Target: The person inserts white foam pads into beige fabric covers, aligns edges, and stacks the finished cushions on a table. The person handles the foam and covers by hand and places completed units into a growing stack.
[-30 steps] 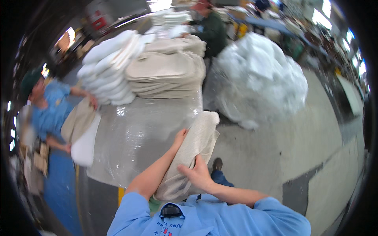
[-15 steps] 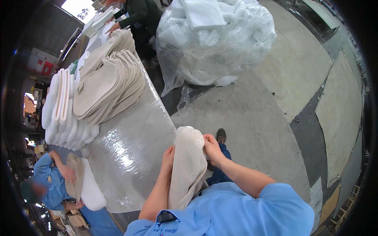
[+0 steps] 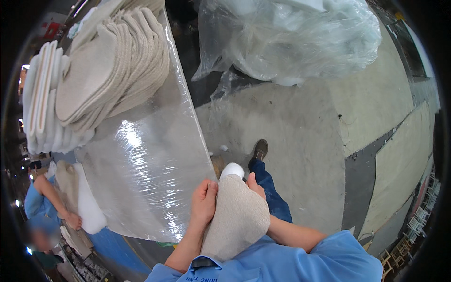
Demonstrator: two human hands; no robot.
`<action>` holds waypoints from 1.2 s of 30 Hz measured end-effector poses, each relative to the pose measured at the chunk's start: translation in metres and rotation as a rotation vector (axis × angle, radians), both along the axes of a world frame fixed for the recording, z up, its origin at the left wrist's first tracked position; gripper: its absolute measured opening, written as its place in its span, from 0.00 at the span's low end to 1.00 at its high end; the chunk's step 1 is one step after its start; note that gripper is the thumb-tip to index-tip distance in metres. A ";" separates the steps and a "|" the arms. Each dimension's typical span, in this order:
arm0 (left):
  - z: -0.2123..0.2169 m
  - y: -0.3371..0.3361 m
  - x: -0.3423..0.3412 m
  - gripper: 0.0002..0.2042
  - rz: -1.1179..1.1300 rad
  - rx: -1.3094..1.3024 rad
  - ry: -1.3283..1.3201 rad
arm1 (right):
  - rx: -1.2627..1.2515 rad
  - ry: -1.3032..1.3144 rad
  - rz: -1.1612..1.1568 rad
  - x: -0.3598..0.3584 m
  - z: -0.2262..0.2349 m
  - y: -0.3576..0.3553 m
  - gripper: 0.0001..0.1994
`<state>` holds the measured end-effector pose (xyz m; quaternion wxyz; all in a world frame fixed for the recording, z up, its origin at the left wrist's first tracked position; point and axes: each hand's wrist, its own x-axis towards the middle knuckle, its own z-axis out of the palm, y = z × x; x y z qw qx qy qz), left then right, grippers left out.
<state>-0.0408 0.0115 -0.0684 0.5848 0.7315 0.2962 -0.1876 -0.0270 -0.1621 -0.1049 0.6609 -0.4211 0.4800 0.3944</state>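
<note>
I hold a stack of beige, sole-shaped felt pieces (image 3: 237, 216) upright against my chest, a white foam piece showing at its top. My left hand (image 3: 204, 203) grips the stack's left edge. My right hand (image 3: 254, 184) is curled around its right edge, mostly hidden behind it. Just to my left is a table (image 3: 150, 169) covered in shiny clear plastic film. On its far end lie a fanned pile of the same beige pieces (image 3: 110, 70) and a row of white pieces (image 3: 40, 103).
A large clear plastic bag (image 3: 291, 37) stuffed with white material sits on the concrete floor (image 3: 305, 141) ahead. My shoe (image 3: 259, 149) shows below it. At the left, a person in blue (image 3: 44, 207) handles beige and white pieces at the table's edge.
My view has tilted further down and to the right. The stack has been drawn off the table and closer to my chest, both hands still on it.
</note>
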 end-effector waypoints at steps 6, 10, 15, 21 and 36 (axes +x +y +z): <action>-0.005 -0.008 0.017 0.15 0.034 0.043 -0.082 | -0.042 -0.010 0.041 -0.003 0.007 0.005 0.25; -0.003 -0.010 0.036 0.15 0.027 0.101 -0.095 | -0.033 -0.054 0.050 -0.006 0.009 0.009 0.24; -0.015 -0.012 0.046 0.13 -0.004 0.047 -0.083 | -0.031 -0.086 0.065 -0.010 0.008 0.014 0.24; -0.014 -0.018 0.050 0.11 -0.032 0.064 -0.085 | -0.026 -0.152 0.079 -0.018 0.005 0.019 0.23; -0.017 -0.037 0.039 0.11 -0.105 0.064 -0.167 | -0.014 -0.723 0.360 0.075 -0.025 -0.071 0.14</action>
